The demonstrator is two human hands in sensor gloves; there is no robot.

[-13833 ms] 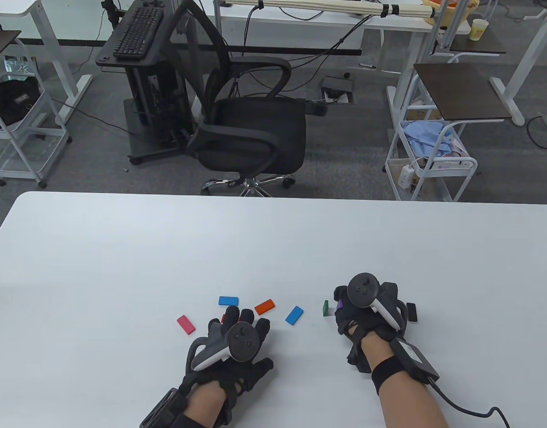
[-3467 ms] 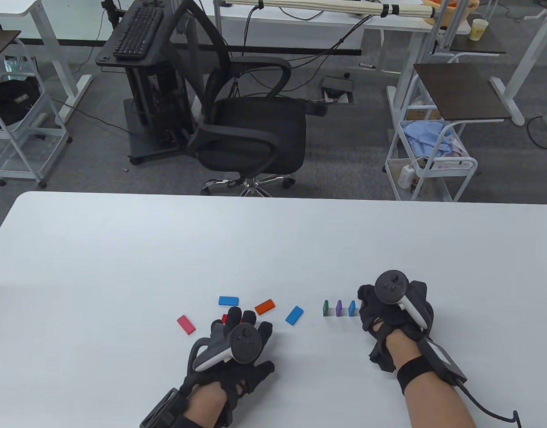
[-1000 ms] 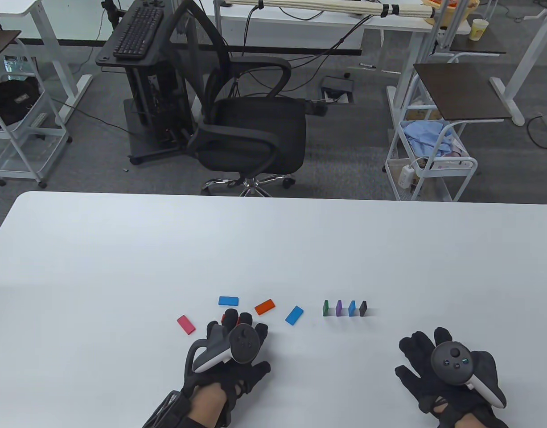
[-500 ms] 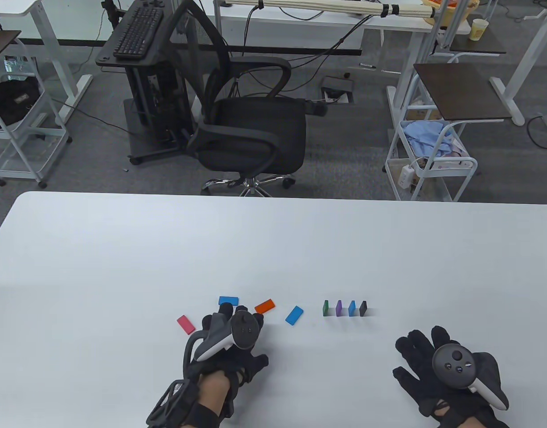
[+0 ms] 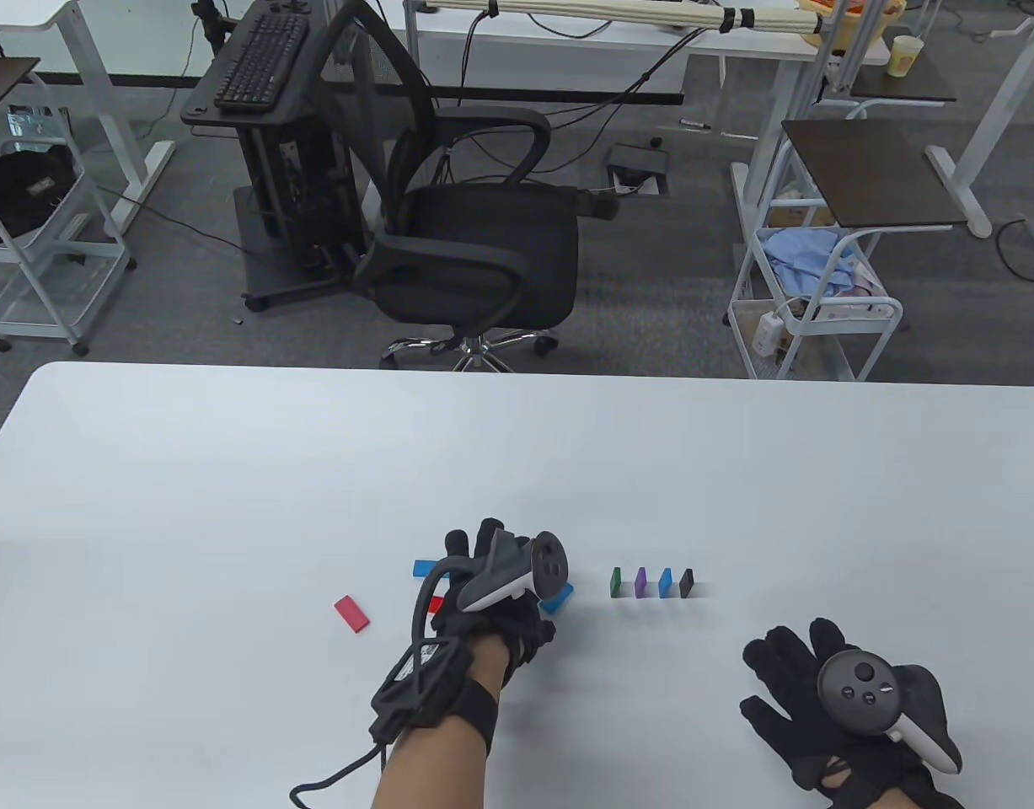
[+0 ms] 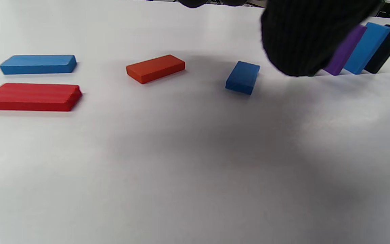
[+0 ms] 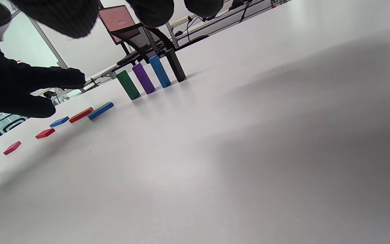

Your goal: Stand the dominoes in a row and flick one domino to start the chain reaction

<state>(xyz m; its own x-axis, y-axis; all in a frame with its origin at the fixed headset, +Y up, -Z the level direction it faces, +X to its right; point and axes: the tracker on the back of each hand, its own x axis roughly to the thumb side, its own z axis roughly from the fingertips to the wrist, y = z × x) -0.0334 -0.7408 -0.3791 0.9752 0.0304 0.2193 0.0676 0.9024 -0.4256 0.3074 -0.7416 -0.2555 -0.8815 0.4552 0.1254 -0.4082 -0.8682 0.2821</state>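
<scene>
Four dominoes stand in a row on the white table (image 5: 230,472): green (image 5: 617,581), purple (image 5: 640,581), blue (image 5: 666,581) and black (image 5: 687,581). Loose dominoes lie flat to their left: a blue one (image 6: 243,77), an orange one (image 6: 155,68), another blue (image 6: 37,64), a red one (image 6: 32,97) and a pink-red one (image 5: 351,613). My left hand (image 5: 483,548) hovers over the loose pieces with fingers extended, holding nothing, and hides the orange one in the table view. Its glove finger (image 6: 296,40) covers the green domino in the left wrist view. My right hand (image 5: 786,674) rests flat and empty near the front edge.
Beyond the table's far edge stand a black office chair (image 5: 474,253), a keyboard stand (image 5: 264,67) and a white cart (image 5: 820,295). The row (image 7: 151,78) is a hand's width left of and beyond my right hand.
My left hand has lifted off the table and swung right and forward over the loose dominoes, uncovering the red one. The right hand lies where it was; the row is unchanged.
</scene>
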